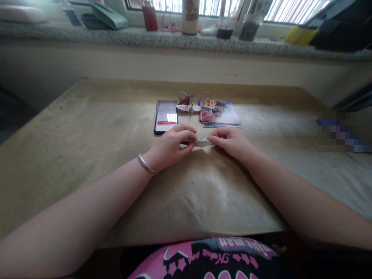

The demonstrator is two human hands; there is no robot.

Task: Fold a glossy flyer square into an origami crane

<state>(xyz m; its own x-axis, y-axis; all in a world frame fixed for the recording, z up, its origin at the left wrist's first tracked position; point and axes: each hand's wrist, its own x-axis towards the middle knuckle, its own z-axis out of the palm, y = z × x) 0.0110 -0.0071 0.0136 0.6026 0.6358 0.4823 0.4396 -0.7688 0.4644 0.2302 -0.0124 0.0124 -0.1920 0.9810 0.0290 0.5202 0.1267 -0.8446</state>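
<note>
A small folded piece of paper (202, 142) lies between both hands on the brown paper-covered table (87, 147). My left hand (170, 147), with a silver bangle on the wrist, pinches the paper's left end with curled fingers. My right hand (231, 142) pinches its right end, fingers closed. Just beyond the hands lie a phone (165, 120) with a lit screen, a finished folded paper figure (186, 102), and a stack of colourful printed sheets (219, 113).
A stone windowsill (174, 38) runs along the back with a red container (150, 17), bottles and jars (190, 15), a teal item (109, 17) and a yellow object (300, 35). A blurred blue object (343, 133) lies at the table's right.
</note>
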